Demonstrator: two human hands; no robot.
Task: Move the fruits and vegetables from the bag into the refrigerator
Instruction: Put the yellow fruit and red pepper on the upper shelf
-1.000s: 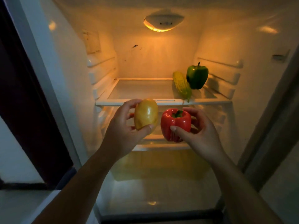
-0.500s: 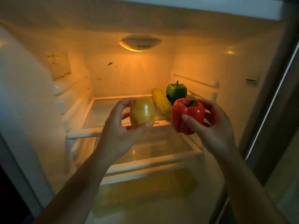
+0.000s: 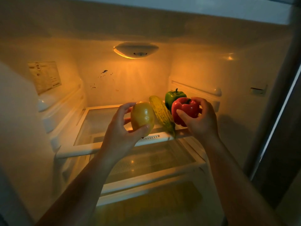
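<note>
I face the open refrigerator, lit amber from inside. My left hand (image 3: 121, 129) grips a yellow oval fruit (image 3: 142, 117), held just over the front edge of the upper glass shelf (image 3: 104, 118). My right hand (image 3: 201, 120) holds a red bell pepper (image 3: 185, 110) at the right end of that shelf, low over its front. A green bell pepper (image 3: 174, 97) stands at the back right of the shelf. A long yellow-green cucumber (image 3: 162, 115) lies between the two held items, its tip over the shelf's front rail. The bag is out of view.
A lamp (image 3: 136, 50) hangs from the back of the ceiling. A second glass shelf (image 3: 151, 162) and a drawer cover lie below. Ribbed shelf guides line both side walls, and a label (image 3: 44, 76) is stuck on the left wall. The door frame (image 3: 276, 111) runs down the right.
Both hands have moved up and into the refrigerator, from below the upper shelf to its level. The red pepper now sits beside the green one. The camera tilted upward and came closer.
</note>
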